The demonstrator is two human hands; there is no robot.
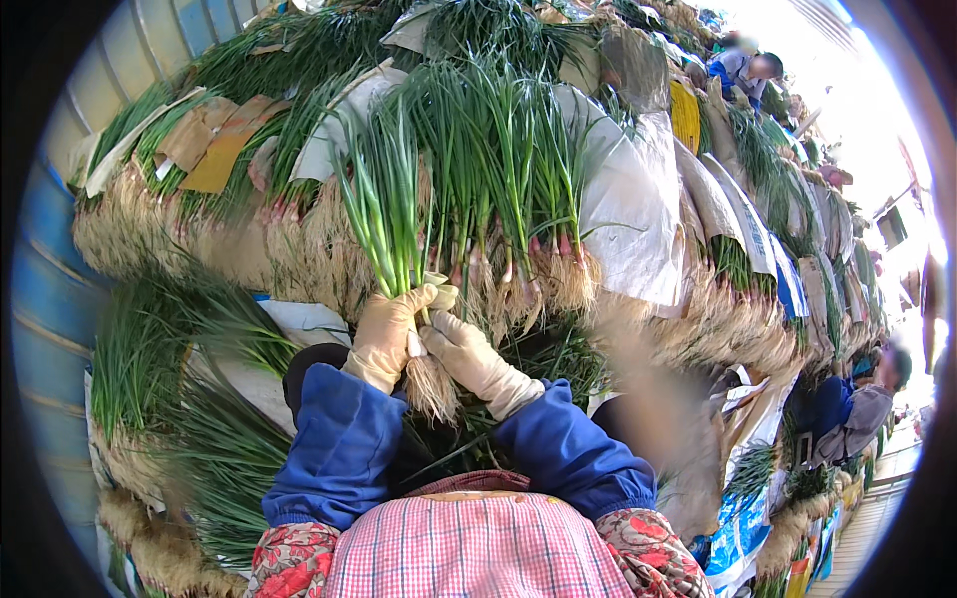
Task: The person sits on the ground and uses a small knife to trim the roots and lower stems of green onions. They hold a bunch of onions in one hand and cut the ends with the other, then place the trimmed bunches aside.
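Both hands wear pale rubber gloves and meet at the middle of the head view. My left hand [387, 329] is closed round the lower stalks of a small bunch of green garlic plants [389, 217], leaves pointing up and away. White bulb ends with a tuft of tan roots [430, 381] hang below, between the two hands. My right hand [478, 355] touches the bunch from the right, its fingertips at the stalks just above the white ends; a stalk seems pinched there. Right behind the hands stands a row of loose garlic plants [508, 179], roots towards me.
A long bank of rooted plants [157, 232] runs across the back, partly under white sacks [635, 202] and brown paper [202, 134]. More bundles [138, 366] lie at the left beside a blue corrugated wall [52, 291]. At the right, people [748, 71] sit among further rows.
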